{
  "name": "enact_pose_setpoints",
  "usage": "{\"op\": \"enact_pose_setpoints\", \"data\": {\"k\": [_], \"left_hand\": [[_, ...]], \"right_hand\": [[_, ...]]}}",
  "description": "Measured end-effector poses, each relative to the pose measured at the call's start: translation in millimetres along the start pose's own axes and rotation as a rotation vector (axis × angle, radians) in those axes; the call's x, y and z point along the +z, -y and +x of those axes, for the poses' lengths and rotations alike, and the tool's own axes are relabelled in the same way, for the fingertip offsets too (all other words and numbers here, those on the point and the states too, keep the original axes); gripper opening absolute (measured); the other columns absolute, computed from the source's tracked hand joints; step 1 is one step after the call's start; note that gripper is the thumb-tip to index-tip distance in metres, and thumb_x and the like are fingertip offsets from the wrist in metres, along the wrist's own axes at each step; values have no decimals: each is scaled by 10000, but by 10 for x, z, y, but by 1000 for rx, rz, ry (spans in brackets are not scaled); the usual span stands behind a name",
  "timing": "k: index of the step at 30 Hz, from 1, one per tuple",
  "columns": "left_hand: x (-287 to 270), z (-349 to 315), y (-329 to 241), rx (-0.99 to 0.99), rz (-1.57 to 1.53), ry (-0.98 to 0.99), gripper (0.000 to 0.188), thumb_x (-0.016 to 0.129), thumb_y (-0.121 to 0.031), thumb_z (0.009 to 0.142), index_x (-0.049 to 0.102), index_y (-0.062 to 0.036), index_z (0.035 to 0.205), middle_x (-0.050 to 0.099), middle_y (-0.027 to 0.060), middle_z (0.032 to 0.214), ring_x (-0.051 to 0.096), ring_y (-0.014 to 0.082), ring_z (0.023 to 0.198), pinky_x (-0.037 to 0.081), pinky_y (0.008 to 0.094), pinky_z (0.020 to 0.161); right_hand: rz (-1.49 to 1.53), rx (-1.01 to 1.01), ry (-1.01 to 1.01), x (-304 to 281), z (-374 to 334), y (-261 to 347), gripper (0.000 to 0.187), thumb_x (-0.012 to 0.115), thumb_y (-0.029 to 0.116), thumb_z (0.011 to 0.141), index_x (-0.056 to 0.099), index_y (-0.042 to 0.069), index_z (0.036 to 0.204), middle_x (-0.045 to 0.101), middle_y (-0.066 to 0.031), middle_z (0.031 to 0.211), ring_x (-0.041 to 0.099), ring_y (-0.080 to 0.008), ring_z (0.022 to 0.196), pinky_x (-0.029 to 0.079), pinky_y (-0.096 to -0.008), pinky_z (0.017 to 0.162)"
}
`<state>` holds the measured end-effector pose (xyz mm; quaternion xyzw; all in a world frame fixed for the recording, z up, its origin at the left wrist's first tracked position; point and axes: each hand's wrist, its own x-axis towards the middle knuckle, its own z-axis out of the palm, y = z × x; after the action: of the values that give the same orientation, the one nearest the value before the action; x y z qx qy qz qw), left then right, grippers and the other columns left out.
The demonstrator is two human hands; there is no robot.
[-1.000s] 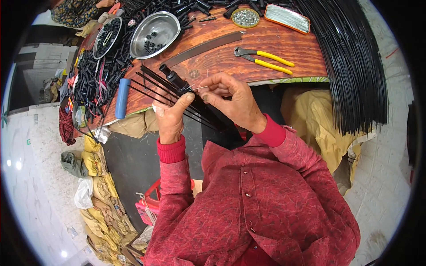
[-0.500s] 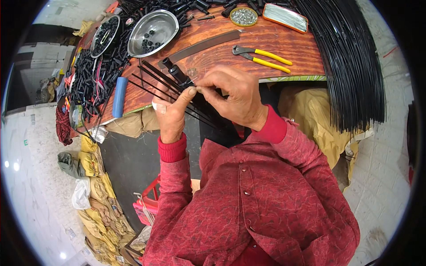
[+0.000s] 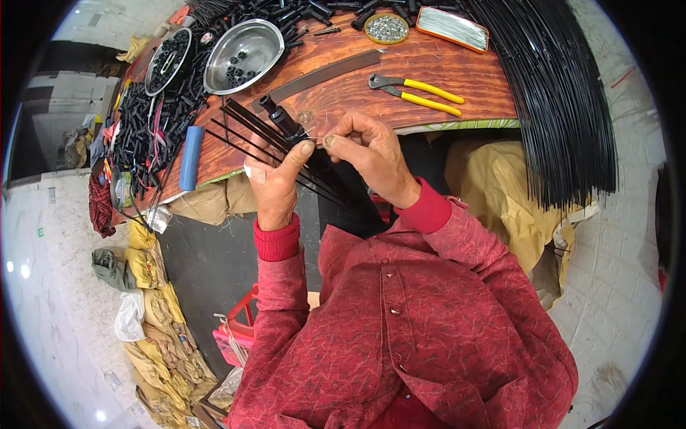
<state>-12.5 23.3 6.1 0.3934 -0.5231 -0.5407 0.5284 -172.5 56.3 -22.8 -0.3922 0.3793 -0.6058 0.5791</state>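
My left hand (image 3: pixel 277 189), with a pale bandage strip near its thumb, is closed around a bundle that looks like an umbrella frame. This has a black tube with a stepped plastic end (image 3: pixel 281 118) and several thin black ribs (image 3: pixel 239 146) pointing up and left. From its collar, by my left thumb, a fine silvery wire (image 3: pixel 315 137) sticks out to the right. My right hand (image 3: pixel 371 154) pinches the wire's free end between thumb and forefinger, a little apart from the frame. The frame's lower part runs down toward my lap in shadow.
End-cutting pliers (image 3: pixel 418 95) with yellow handles lie on the wooden table (image 3: pixel 336 100). Behind are a dark curved strip (image 3: pixel 325 74), a steel bowl (image 3: pixel 214 80), a dish of small metal pieces (image 3: pixel 386 29) and a tray of wires (image 3: pixel 453 30). Long black rods (image 3: pixel 564 107) overhang the right edge.
My right hand has drawn back slightly to the right and down from the collar, so more wire shows between the hands. My left hand keeps its hold.
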Motion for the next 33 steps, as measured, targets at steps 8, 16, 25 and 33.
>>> {"op": "enact_pose_setpoints", "data": {"k": [8,16,25,33], "left_hand": [[-31,-13,-28,-3,4,36,351,748,59,786,616,21,1110,691,87,976,667,154,865,536,284,810],[-40,23,-154,-62,69,50,419,772,1,770,618,22,1159,663,56,1003,631,140,881,507,262,810],[-118,45,-59,-56,64,43,370,746,58,792,643,24,1146,700,89,1068,653,144,914,519,275,852],[-139,32,16,-17,64,-15,350,759,41,795,649,22,1127,699,80,1054,645,134,905,516,268,834]], "right_hand": [[-141,-2,65,-55,-72,122,116,642,130,922,613,19,943,623,-7,839,579,-63,768,473,-230,706],[-1289,-507,-324,-841,142,410,210,701,112,834,622,30,1011,622,-102,1046,622,-295,946,507,-379,826],[-1607,-415,-60,-1407,206,304,238,768,194,774,628,56,906,600,-74,1064,575,-271,976,493,-410,769],[-428,301,-78,-1257,264,349,307,589,357,968,639,55,979,648,-31,840,622,-126,704,489,-256,620]]}}
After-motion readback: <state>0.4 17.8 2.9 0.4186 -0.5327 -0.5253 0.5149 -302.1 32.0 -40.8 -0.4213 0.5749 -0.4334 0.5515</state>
